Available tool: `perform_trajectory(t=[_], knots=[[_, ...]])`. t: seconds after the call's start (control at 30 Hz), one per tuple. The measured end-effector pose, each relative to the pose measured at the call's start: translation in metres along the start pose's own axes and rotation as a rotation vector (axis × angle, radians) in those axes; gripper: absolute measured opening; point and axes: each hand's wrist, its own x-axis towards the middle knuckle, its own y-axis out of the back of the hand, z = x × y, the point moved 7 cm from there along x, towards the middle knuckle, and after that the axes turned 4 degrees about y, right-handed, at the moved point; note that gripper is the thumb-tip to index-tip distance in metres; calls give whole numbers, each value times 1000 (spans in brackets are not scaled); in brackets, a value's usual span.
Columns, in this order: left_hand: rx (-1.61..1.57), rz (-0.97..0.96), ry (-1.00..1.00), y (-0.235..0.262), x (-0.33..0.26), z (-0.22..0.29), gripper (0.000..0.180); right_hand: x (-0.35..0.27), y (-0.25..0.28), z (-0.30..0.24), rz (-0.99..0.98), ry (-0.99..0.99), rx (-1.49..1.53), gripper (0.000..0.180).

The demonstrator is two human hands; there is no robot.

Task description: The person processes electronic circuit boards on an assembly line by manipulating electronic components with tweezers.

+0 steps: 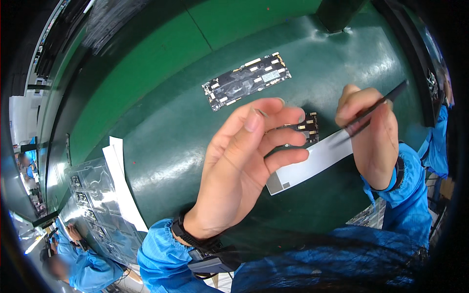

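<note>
My left hand is raised over the middle of the green table, palm turned to the right. Its fingers are curled but apart, with nothing between them. At the right, my right hand grips black tweezers, their lower end smeared by motion. A white strip with a grey patch at one corner lies below the tweezers. Beside it, a black circuit board is partly hidden behind my left fingers. Farther off lies a long black circuit board with pale connectors and a label.
Clear plastic trays holding small parts stand at the left, with white paper sheets along their edge. A dark post rises at the table's far side. Another person in blue sits at the lower left.
</note>
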Motion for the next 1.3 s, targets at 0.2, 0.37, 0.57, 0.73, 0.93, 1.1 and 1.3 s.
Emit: perform_trajectory(t=[0.2, 0.37, 0.57, 0.73, 0.93, 1.1, 1.3], knots=[[-89, -20, 69, 1, 3, -7, 44, -8, 3, -8, 110, -55, 59, 52], [-75, -28, 64, 2, 3, -7, 45, -7, 2, -8, 81, -88, -35, 53], [-47, -86, 73, -1, 3, -11, 46, -9, 7, -10, 139, -32, 129, 49], [-18, -134, 84, -5, 2, -14, 48, -9, 5, -9, 129, -50, 140, 45], [-5, -130, 87, -6, 1, -14, 48, -9, 5, -10, 133, -25, 145, 43], [14, -131, 79, -5, 0, -13, 48, -8, 4, -9, 147, -28, 150, 42], [28, -130, 67, -6, 0, -13, 48, -10, 5, -8, 153, -62, 137, 41]])
